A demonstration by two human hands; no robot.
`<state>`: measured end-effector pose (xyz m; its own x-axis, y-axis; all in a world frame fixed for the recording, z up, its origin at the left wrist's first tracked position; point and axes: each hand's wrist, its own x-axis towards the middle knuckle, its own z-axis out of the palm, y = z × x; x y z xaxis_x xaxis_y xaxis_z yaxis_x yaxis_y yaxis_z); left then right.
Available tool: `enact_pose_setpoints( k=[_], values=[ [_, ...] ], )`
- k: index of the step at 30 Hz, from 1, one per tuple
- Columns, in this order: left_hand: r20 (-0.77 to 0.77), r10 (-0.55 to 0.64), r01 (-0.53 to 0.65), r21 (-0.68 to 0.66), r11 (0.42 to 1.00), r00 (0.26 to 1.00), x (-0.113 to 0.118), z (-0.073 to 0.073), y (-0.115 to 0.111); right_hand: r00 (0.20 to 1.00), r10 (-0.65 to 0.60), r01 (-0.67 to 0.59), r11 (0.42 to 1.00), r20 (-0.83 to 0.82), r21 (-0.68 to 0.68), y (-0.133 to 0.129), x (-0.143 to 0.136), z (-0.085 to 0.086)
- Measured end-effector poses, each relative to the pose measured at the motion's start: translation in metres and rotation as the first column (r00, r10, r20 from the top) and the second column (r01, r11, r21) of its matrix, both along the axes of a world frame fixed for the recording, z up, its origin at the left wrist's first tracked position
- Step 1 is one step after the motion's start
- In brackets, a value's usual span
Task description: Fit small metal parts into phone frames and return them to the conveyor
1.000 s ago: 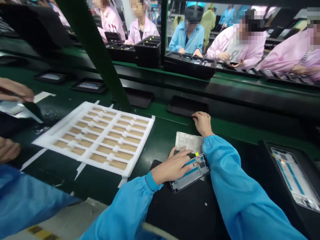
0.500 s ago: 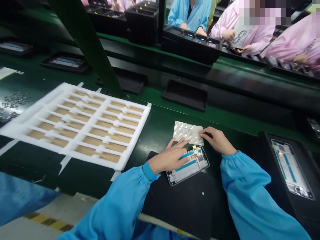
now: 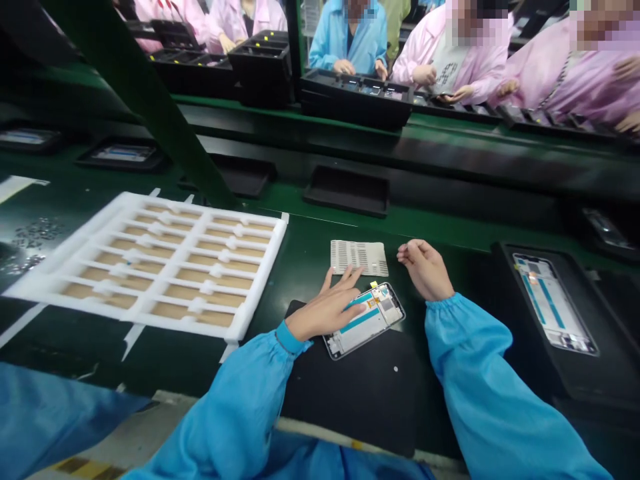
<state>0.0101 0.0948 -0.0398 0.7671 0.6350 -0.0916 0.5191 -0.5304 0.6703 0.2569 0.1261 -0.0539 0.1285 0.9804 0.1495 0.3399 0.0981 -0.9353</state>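
Observation:
A phone mid-frame (image 3: 367, 327) with blue strips lies tilted on a black mat (image 3: 350, 393). My left hand (image 3: 327, 310) rests over its upper left part, fingers spread. Its fingertips reach the lower edge of a pale sheet of small strip stickers (image 3: 373, 257), which lies just beyond the frame. To the right of that sheet, apart from it, my right hand (image 3: 424, 267) is raised with thumb and fingers pinched together. Whatever is between those fingertips, if anything, is too small to make out. A small yellow tab (image 3: 373, 285) sticks out at the frame's top edge.
On the left lies a white foam tray (image 3: 250, 293) with brown-bottomed slots, near scattered small parts (image 3: 37, 233). A black tray (image 3: 607, 367) at right holds another phone frame (image 3: 555, 303). A shallow black tray (image 3: 350, 193) sits behind. A green post (image 3: 150, 100) slants across; co-workers sit opposite.
My right hand has come away from the sticker sheet's right edge, fingers still pinched. My left hand stays over the phone frame and sheet. The camera view has shifted slightly.

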Motion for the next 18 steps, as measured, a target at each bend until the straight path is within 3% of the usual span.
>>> enact_pose_setpoints(
  k=[6,10,14,18],
  values=[
    [0.032,0.022,-0.022,0.0,1.0,0.999,-0.006,0.04,-0.02,0.989,0.012,-0.017,0.999,-0.149,-0.036,-0.06,-0.016,0.052],
    [-0.141,0.047,-0.036,0.079,0.996,0.989,-0.012,0.063,-0.037,0.988,0.15,-0.152,0.986,-0.026,-0.063,-0.107,-0.024,0.085],
    [-0.197,0.004,0.043,0.238,0.97,0.98,-0.011,0.062,-0.046,0.929,0.331,-0.296,0.933,0.165,-0.205,-0.127,-0.03,0.09],
    [0.048,0.009,-0.028,0.423,0.906,0.999,-0.006,0.048,-0.054,0.909,0.361,-0.311,0.92,0.206,-0.239,-0.13,-0.035,0.084]
  ],
)
